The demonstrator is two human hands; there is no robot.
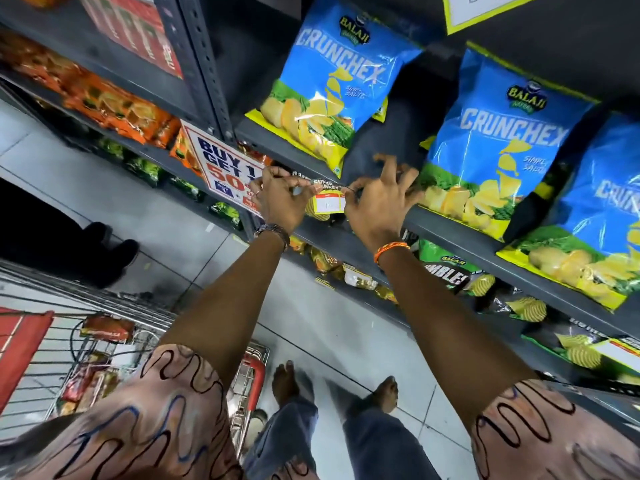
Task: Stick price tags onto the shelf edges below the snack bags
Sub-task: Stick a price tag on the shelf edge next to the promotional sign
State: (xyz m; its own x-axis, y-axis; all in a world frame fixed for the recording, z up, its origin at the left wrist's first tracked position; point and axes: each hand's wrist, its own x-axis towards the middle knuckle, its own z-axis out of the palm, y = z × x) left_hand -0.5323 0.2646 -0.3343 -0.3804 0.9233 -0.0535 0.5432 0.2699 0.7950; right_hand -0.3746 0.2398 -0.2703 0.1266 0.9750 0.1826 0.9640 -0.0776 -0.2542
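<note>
A small white price tag (328,203) with a red top band and yellow border lies against the grey shelf edge (460,233), below a blue Crunchex snack bag (332,81). My left hand (282,199) pinches a strip of printed clear tape (323,184) that runs across the tag's top. My right hand (375,199) pinches the strip's other end, its other fingers spread over the shelf lip. Two more blue Crunchex bags (502,143) stand to the right on the same shelf.
A "Buy 1 Get 1 50%" sign (225,161) hangs left of my left hand. Orange snack packs (114,105) fill the left shelves, green and black bags (446,271) the shelf below. A wire trolley with a red handle (254,372) stands at my left. Another person's dark shoes (114,251) are nearby.
</note>
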